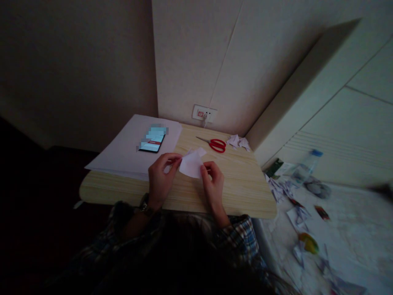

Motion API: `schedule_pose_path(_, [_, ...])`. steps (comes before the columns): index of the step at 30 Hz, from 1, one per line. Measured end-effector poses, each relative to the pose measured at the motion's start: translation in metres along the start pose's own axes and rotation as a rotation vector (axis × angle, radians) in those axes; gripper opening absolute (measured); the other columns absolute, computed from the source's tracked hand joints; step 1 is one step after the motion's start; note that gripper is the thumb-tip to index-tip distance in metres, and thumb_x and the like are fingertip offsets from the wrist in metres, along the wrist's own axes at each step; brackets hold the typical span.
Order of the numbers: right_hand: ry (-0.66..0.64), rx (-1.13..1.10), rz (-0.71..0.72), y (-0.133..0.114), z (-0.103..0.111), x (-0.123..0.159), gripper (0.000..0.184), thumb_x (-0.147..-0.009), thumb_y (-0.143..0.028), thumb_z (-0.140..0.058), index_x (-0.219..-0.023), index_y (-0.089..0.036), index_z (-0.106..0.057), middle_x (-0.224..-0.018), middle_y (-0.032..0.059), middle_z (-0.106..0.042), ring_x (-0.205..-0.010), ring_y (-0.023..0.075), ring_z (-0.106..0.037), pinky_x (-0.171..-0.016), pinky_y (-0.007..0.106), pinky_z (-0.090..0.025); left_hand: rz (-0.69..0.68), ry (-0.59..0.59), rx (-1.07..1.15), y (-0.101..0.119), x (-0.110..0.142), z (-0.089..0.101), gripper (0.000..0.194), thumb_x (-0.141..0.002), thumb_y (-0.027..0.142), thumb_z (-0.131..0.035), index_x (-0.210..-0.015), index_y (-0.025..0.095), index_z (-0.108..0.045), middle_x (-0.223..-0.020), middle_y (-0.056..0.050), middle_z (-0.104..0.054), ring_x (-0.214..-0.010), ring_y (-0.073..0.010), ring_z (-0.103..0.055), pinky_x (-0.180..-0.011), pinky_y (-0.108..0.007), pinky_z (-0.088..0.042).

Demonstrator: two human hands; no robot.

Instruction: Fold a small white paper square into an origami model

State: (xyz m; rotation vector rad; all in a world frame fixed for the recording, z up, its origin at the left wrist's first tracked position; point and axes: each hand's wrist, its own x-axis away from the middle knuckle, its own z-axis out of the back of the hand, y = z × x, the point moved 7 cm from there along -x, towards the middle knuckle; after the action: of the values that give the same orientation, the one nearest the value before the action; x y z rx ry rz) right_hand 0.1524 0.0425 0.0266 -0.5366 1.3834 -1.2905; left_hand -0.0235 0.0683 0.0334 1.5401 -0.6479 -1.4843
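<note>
- The paper (192, 164), small and white, is held up between both hands over the middle of the worktop (245, 186); a narrow flap sticks out at its upper right.
- The left hand (162, 174) has its grip pinched on the paper's left edge, thumb and fingertips together.
- The right hand (213, 182) has its grip on the paper's right edge, with the thumb on the near side; the fingers behind are partly hidden.
- A watch (145, 205) sits on the left wrist, below which a plaid sleeve begins; the other sleeve (242, 235) is plaid too.
- Large white sheets (119, 149) lie at the worktop's left, jutting past its edge.
- The phone (153, 143) lies on the sheets, screen lit, part of it pixelated.
- The scissors (217, 145), red-handled, lie beyond the paper, blades pointing left.
- Folded pieces (235, 141) of white paper rest near the worktop's far right corner, just right of the scissors.
- The socket (199, 112) is on the wall behind the worktop, a white plug in it.
- A pale surface (365, 217) at the lower right bears a clear bottle (303, 169) with a blue cap, scattered scraps (300, 217) and a yellowish thing (308, 243) too blurred to name.
</note>
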Motion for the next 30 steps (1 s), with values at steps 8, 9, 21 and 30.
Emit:
schedule_pose_path(8, [0.016,0.020,0.003,0.001,0.001,0.000,0.015,-0.082,-0.030,-0.055,-0.072,-0.019,-0.058,-0.069,-0.0010,-0.060,-0.066,0.0146,-0.056,-0.063,0.026,-0.045,-0.003,-0.007,0.001,-0.003,0.000,-0.003,0.006,-0.081,0.025,-0.063,-0.084,0.019,-0.065,-0.084,-0.001,-0.069,-0.079,-0.0151,-0.065,-0.075,-0.028,-0.054])
schedule_pose_path(9, [0.015,0.021,0.012,0.000,0.000,0.000,0.015,-0.083,-0.030,-0.055,-0.073,-0.019,-0.058,-0.069,-0.0009,-0.060,-0.066,0.0146,-0.057,-0.063,0.027,-0.045,-0.010,-0.012,0.000,-0.002,0.000,-0.004,0.006,-0.080,0.024,-0.063,-0.084,0.019,-0.065,-0.085,-0.001,-0.070,-0.079,-0.0149,-0.065,-0.075,-0.028,-0.055])
schedule_pose_path(21, [-0.046,0.034,0.074,-0.003,-0.006,0.001,0.011,-0.084,-0.026,-0.056,-0.075,-0.020,-0.057,-0.071,-0.0011,-0.058,-0.069,0.0145,-0.054,-0.065,0.027,-0.044,-0.041,-0.104,-0.020,0.003,0.000,-0.011,0.009,-0.081,0.025,-0.062,-0.088,0.019,-0.064,-0.088,-0.002,-0.071,-0.083,-0.0163,-0.068,-0.079,-0.029,-0.056])
schedule_pose_path(30, [-0.041,0.067,0.182,-0.012,-0.006,0.000,0.014,-0.083,-0.023,-0.058,-0.069,-0.020,-0.059,-0.073,0.0004,-0.057,-0.073,0.0157,-0.053,-0.067,0.029,-0.043,-0.048,-0.262,0.077,0.004,0.002,-0.023,0.015,-0.081,0.029,-0.064,-0.092,0.018,-0.064,-0.094,-0.005,-0.071,-0.089,-0.0184,-0.068,-0.084,-0.031,-0.054])
